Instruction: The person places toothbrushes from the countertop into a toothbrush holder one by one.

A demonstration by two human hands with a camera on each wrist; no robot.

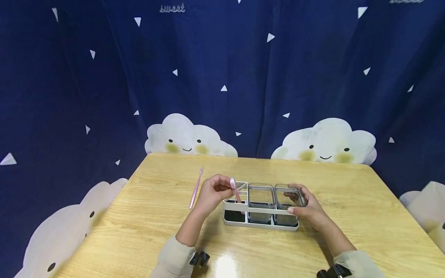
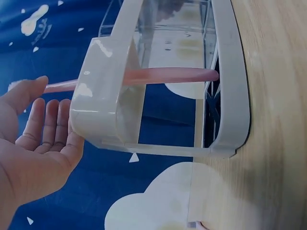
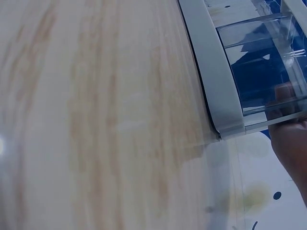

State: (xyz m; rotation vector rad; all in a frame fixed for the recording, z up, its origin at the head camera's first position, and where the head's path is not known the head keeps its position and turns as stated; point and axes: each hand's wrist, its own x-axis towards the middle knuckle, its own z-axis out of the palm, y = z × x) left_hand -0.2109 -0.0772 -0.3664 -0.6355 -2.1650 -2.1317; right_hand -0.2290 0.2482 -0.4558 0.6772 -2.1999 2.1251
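Head view bright: glare blob on wooden table, near side; soft shadow by my right forearm. Both wrist views dimmer, bluish; right one blurry.

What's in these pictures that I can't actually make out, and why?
- Head view: part of the toothbrush in the left hand is hidden by the front bar of the rack.
- Left wrist view: the other toothbrush is cut off by the bottom edge; only a tip shows.
- Right wrist view: the right hand is cut off by the right edge.
- Head view: the top-right lettering is cut off by the top edge.
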